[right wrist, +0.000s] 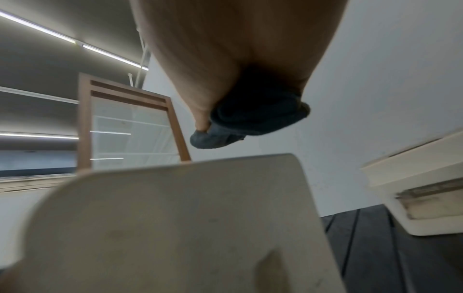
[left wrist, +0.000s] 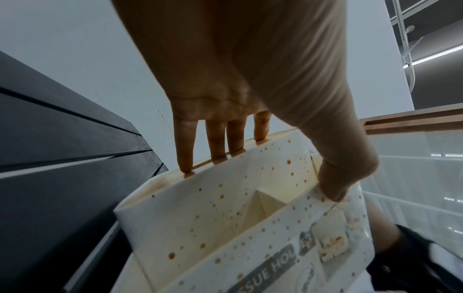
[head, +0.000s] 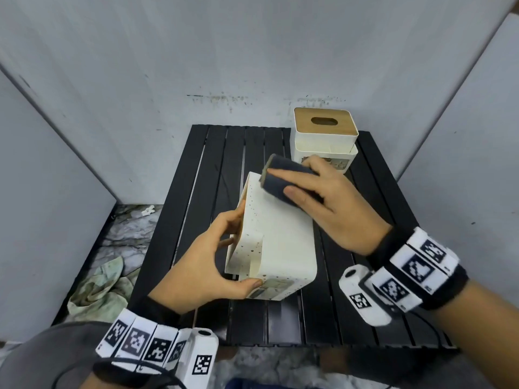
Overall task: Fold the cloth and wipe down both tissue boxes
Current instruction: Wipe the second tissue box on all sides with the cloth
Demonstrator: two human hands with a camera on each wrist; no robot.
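A cream tissue box with gold dots (head: 276,237) lies tipped over on the black slatted table (head: 202,169), its plain underside facing up. My left hand (head: 213,254) grips its near end, thumb on the printed face and fingers along the far edge (left wrist: 186,158); the same box (left wrist: 225,218) fills the left wrist view. My right hand (head: 323,203) holds a folded dark grey cloth (head: 283,178) against the box's far top corner. The cloth (right wrist: 253,117) shows bunched under the palm above the box (right wrist: 175,218). A second tissue box with a wooden lid (head: 324,136) stands upright at the back right.
Grey walls close in behind and on both sides of the table. A crumpled pale green rag (head: 104,284) lies on the marbled floor (head: 126,237) left of the table. The second box (right wrist: 421,190) sits close beside my right hand.
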